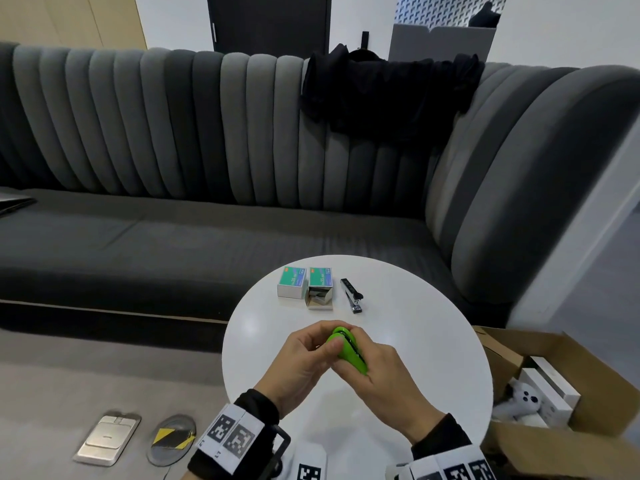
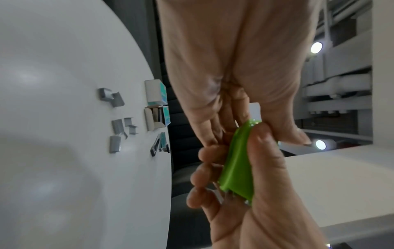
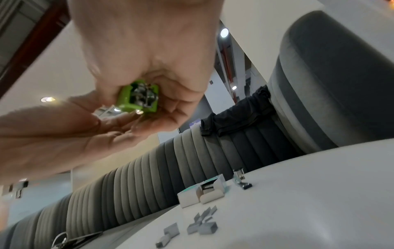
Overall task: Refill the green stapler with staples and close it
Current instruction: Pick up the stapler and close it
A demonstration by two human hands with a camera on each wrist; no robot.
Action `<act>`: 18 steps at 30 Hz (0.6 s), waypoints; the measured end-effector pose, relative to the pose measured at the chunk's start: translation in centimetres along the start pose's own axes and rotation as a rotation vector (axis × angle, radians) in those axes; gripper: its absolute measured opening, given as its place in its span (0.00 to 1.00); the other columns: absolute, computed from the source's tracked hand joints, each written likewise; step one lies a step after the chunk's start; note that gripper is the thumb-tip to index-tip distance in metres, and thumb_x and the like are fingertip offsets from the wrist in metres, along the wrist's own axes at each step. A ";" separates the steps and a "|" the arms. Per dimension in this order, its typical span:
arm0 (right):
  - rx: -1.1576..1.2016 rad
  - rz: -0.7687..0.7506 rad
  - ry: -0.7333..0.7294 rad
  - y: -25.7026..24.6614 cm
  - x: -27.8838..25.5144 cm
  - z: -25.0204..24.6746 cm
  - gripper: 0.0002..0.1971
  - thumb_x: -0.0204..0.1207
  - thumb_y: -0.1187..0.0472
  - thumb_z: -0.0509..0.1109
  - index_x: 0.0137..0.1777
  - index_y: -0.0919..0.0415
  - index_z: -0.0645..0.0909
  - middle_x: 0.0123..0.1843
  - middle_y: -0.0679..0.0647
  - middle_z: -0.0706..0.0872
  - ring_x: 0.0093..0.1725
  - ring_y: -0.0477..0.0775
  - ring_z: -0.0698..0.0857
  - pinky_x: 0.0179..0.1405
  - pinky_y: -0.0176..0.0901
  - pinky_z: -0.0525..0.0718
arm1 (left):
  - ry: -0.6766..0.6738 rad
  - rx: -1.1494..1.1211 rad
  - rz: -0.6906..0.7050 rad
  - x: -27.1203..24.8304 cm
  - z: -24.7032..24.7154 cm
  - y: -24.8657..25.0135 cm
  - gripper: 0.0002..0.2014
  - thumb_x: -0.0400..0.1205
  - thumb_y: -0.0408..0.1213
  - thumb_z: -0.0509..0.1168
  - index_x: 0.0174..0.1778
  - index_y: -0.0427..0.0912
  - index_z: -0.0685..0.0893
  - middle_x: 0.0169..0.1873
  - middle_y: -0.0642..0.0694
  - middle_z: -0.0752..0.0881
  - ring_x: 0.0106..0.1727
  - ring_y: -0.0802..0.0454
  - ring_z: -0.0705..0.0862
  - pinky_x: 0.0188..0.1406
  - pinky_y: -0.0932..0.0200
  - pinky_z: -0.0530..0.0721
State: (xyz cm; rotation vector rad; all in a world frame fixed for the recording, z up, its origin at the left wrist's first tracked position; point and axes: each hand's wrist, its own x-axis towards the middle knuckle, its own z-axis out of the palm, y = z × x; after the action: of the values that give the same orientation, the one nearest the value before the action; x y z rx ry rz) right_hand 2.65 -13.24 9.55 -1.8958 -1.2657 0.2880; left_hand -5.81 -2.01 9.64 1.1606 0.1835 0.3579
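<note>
Both hands hold the small green stapler (image 1: pixel 346 348) above the round white table (image 1: pixel 433 341). My left hand (image 1: pixel 311 351) pinches its far end, thumb on the green top. My right hand (image 1: pixel 377 372) wraps round its near end. A dark slit shows between the two green halves. The left wrist view shows the stapler's (image 2: pixel 238 160) green shell between both hands. In the right wrist view, metal parts show in the stapler's end (image 3: pixel 138 97). Several loose staple strips (image 2: pixel 119 121) (image 3: pixel 202 222) lie on the table under the hands. An open staple box (image 1: pixel 320 289) lies beyond.
A closed staple box (image 1: pixel 292 282) lies left of the open one and a black stapler (image 1: pixel 351 294) to its right. Behind the table runs a grey sofa (image 1: pixel 207 220) with a black garment (image 1: pixel 388 95). An open cardboard box (image 1: pixel 554 393) stands on the floor at right.
</note>
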 end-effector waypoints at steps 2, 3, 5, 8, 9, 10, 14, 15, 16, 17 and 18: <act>0.057 0.020 0.033 0.2 -0.2 0.2 0.14 0.77 0.47 0.64 0.62 0.43 0.73 0.35 0.40 0.81 0.35 0.41 0.79 0.33 0.29 0.74 | 0.008 0.032 0.001 0.1 0.1 0.0 0.15 0.69 0.36 0.66 0.52 0.39 0.84 0.39 0.51 0.90 0.42 0.58 0.87 0.44 0.66 0.86; 0.064 0.031 0.057 0.2 -0.2 0.2 0.14 0.77 0.49 0.65 0.63 0.43 0.72 0.41 0.40 0.82 0.40 0.40 0.80 0.37 0.28 0.76 | 0.017 0.057 0.002 0.1 0.1 -0.1 0.17 0.68 0.37 0.67 0.53 0.43 0.84 0.41 0.52 0.90 0.44 0.58 0.87 0.48 0.65 0.87; 0.063 0.065 0.100 0.2 -0.4 0.1 0.18 0.78 0.53 0.65 0.67 0.46 0.69 0.55 0.43 0.81 0.52 0.40 0.80 0.46 0.23 0.78 | 0.063 0.097 -0.002 0.1 0.2 -0.4 0.18 0.68 0.40 0.69 0.55 0.47 0.84 0.46 0.51 0.90 0.48 0.55 0.88 0.53 0.60 0.86; 0.078 0.113 0.072 -0.3 -0.7 -0.1 0.23 0.79 0.56 0.64 0.72 0.47 0.62 0.60 0.44 0.73 0.58 0.41 0.77 0.49 0.15 0.74 | 0.164 0.116 0.027 0.1 0.2 -0.9 0.14 0.72 0.38 0.68 0.54 0.42 0.85 0.49 0.42 0.89 0.47 0.52 0.88 0.51 0.59 0.88; 0.097 0.115 0.065 -0.5 -0.8 -0.2 0.21 0.80 0.56 0.63 0.70 0.45 0.62 0.58 0.42 0.73 0.59 0.39 0.77 0.49 0.15 0.74 | 0.190 0.120 0.045 0.1 0.1 -1.0 0.14 0.72 0.38 0.68 0.52 0.41 0.86 0.48 0.41 0.89 0.47 0.52 0.89 0.50 0.59 0.88; 0.128 0.116 0.073 -0.7 -0.9 -0.3 0.18 0.80 0.56 0.62 0.67 0.43 0.64 0.56 0.41 0.74 0.58 0.39 0.77 0.48 0.18 0.76 | 0.205 0.117 0.061 0.1 0.1 -1.0 0.12 0.72 0.37 0.67 0.51 0.41 0.86 0.46 0.43 0.90 0.47 0.52 0.89 0.49 0.61 0.88; 0.253 0.131 0.176 -1.1 -0.7 -0.5 0.08 0.78 0.58 0.66 0.51 0.42 0.75 0.48 0.48 0.83 0.50 0.46 0.81 0.43 0.34 0.81 | 0.198 0.175 0.099 -0.1 0.2 -0.4 0.09 0.78 0.30 0.63 0.48 0.46 0.86 0.40 0.53 0.92 0.45 0.57 0.89 0.43 0.69 0.85; 0.264 0.135 0.187 -1.2 -0.6 -0.5 0.08 0.77 0.58 0.67 0.48 0.42 0.76 0.47 0.49 0.84 0.49 0.47 0.82 0.43 0.36 0.82 | 0.194 0.201 0.106 -0.1 0.3 -0.3 0.10 0.78 0.31 0.63 0.48 0.47 0.86 0.39 0.55 0.92 0.45 0.58 0.89 0.42 0.70 0.85; 0.271 0.141 0.193 -1.2 -0.6 -0.4 0.07 0.77 0.59 0.67 0.47 0.43 0.76 0.46 0.49 0.84 0.48 0.47 0.82 0.43 0.37 0.82 | 0.192 0.225 0.113 -0.2 0.5 -0.2 0.10 0.79 0.31 0.63 0.49 0.49 0.86 0.39 0.57 0.92 0.46 0.59 0.89 0.43 0.71 0.85; 0.278 0.147 0.195 -1.3 -0.5 -0.4 0.07 0.77 0.59 0.68 0.46 0.44 0.76 0.46 0.49 0.84 0.47 0.48 0.83 0.43 0.38 0.83 | 0.191 0.245 0.119 -0.2 0.5 -0.2 0.10 0.79 0.32 0.63 0.49 0.51 0.85 0.39 0.58 0.92 0.46 0.60 0.89 0.44 0.71 0.85; 0.282 0.151 0.193 -1.4 -0.5 -0.3 0.06 0.77 0.59 0.68 0.45 0.45 0.76 0.45 0.49 0.84 0.47 0.48 0.83 0.44 0.39 0.83 | 0.190 0.267 0.124 -0.3 0.6 -0.2 0.10 0.79 0.34 0.63 0.49 0.53 0.85 0.39 0.59 0.91 0.47 0.61 0.89 0.45 0.71 0.85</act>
State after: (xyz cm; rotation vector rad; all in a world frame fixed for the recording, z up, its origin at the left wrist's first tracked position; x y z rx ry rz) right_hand 1.68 -13.65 10.63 -1.7314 -0.9052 0.3343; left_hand -5.83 -2.74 9.65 1.4048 0.3339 0.5661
